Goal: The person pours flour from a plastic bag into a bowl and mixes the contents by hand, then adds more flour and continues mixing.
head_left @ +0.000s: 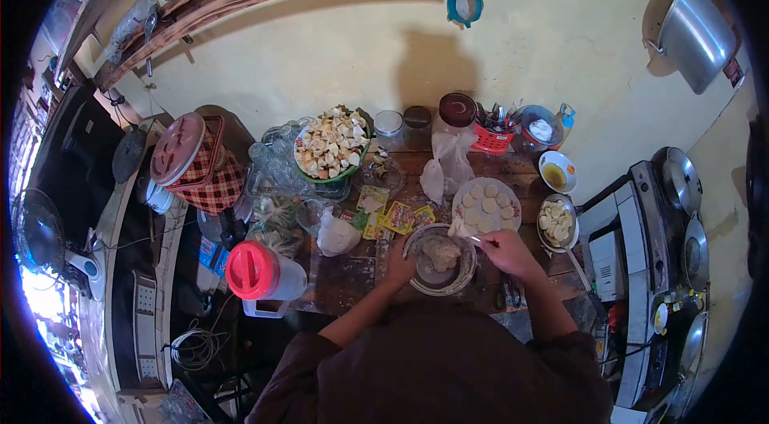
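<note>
A round bowl [443, 292] stands at the table's front edge with a lump of greyish-beige dough or paste [440, 254] inside. My left hand [400, 265] is closed on its left rim. Over the right rim, my right hand [509, 253] grips a thin metal utensil, seemingly a spoon [474, 240]. A pale, sticky clump [458, 228] covers the utensil's tip, hiding its shape. Just behind my right hand, a white plate [459, 201] carries several flat, round, pale pieces [490, 205].
Right of the plate, a bowl [571, 244] holds pale pieces, with a bowl of yellowish liquid [557, 171] behind. Seasoning packets [396, 217] lie behind the mixing bowl. A red-lidded jug [276, 280] stands left; a heaped green basin [332, 147] sits farther back. A stove [653, 232] borders the right.
</note>
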`<state>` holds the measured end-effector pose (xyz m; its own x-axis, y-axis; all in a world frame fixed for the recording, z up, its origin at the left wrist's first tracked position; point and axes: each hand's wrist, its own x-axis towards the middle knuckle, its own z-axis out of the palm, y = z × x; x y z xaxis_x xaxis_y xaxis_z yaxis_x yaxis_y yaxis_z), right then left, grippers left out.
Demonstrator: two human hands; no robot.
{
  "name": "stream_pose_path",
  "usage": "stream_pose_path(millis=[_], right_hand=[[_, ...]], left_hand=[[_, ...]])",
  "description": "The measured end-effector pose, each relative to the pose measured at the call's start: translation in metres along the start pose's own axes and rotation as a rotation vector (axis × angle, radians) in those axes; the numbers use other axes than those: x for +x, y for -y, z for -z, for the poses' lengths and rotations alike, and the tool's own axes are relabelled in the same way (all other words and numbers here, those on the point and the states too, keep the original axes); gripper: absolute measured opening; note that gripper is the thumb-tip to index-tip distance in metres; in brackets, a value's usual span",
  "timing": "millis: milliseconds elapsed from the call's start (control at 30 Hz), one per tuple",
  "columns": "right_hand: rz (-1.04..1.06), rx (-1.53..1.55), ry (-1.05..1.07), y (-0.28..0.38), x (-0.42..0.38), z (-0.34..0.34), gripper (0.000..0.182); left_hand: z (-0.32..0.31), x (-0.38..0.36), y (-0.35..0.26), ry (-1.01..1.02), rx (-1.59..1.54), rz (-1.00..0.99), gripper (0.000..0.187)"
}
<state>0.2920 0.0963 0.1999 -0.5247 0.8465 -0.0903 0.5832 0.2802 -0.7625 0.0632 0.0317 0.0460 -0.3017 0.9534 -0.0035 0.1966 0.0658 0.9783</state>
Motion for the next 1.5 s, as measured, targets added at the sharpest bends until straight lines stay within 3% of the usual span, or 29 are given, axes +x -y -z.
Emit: stream_pose_path(millis=[167, 233, 400, 533, 600, 633, 700, 733, 800, 900, 933, 1000, 1133, 1200, 1300, 1433, 1500], right_hand=[[-0.001, -0.523, -0.078, 0.007, -0.001, -0.031, 0.013], [-0.086, -0.719, 0.069, -0.009, 0.004, -0.07, 0.015], [0.044, -0.685, 0.193, -0.033, 0.01, -0.123, 0.014], [0.135, -0.707, 0.429, -0.034, 0.027, -0.087, 0.016], [0.035, -0.685, 0.642, -0.019, 0.049, -0.051, 0.016], [0.037, -0.687, 0.642, -0.014, 0.055, -0.041, 0.016], [-0.017, -0.689, 0.405, -0.01, 0.059, -0.031, 0.018], [-0.018, -0.689, 0.407, -0.01, 0.059, -0.037, 0.018], [-0.028, -0.734, 0.167, -0.011, 0.059, -0.067, 0.018], [-0.05, -0.646, 0.12, -0.036, 0.043, -0.131, 0.017], [-0.045, -0.647, 0.121, -0.034, 0.042, -0.125, 0.017], [0.197, -0.705, 0.498, -0.028, 0.035, -0.094, 0.017], [0.116, -0.7, 0.564, -0.023, 0.05, -0.043, 0.02], [0.042, -0.773, 0.301, -0.007, 0.044, -0.024, 0.022], [0.002, -0.79, 0.139, 0.016, 0.037, -0.023, 0.019], [0.044, -0.912, 0.106, -0.006, 0.038, -0.05, 0.017], [0.098, -0.918, 0.014, -0.013, 0.034, -0.061, 0.015]], left_hand=[[-0.01, 0.006, 0.038, -0.001, -0.057, -0.016, 0.052], [-0.006, 0.002, 0.011, -0.065, 0.148, -0.085, 0.053], [-0.01, -0.002, 0.002, -0.102, 0.117, -0.063, 0.054], [-0.012, -0.003, -0.004, -0.179, 0.185, -0.132, 0.054], [-0.012, -0.001, 0.0, -0.166, 0.155, -0.153, 0.054], [-0.012, 0.0, 0.0, -0.155, 0.124, -0.164, 0.053], [-0.012, -0.003, -0.004, -0.173, 0.17, -0.139, 0.054], [-0.012, -0.005, -0.007, -0.186, 0.217, -0.115, 0.054], [-0.01, -0.007, -0.016, -0.161, 0.172, -0.12, 0.055], [-0.011, -0.003, -0.008, -0.151, 0.168, -0.108, 0.055], [-0.012, -0.002, -0.003, -0.163, 0.207, -0.088, 0.055], [-0.012, -0.007, -0.001, -0.172, 0.223, -0.11, 0.054], [-0.013, -0.001, 0.005, -0.131, 0.149, -0.108, 0.052], [-0.012, 0.001, 0.0, -0.111, 0.027, -0.056, 0.052], [-0.009, 0.003, -0.028, -0.047, -0.199, 0.054, 0.051], [-0.009, 0.005, -0.048, -0.009, -0.257, 0.131, 0.051], [-0.013, 0.01, -0.028, -0.003, -0.232, 0.071, 0.051]])
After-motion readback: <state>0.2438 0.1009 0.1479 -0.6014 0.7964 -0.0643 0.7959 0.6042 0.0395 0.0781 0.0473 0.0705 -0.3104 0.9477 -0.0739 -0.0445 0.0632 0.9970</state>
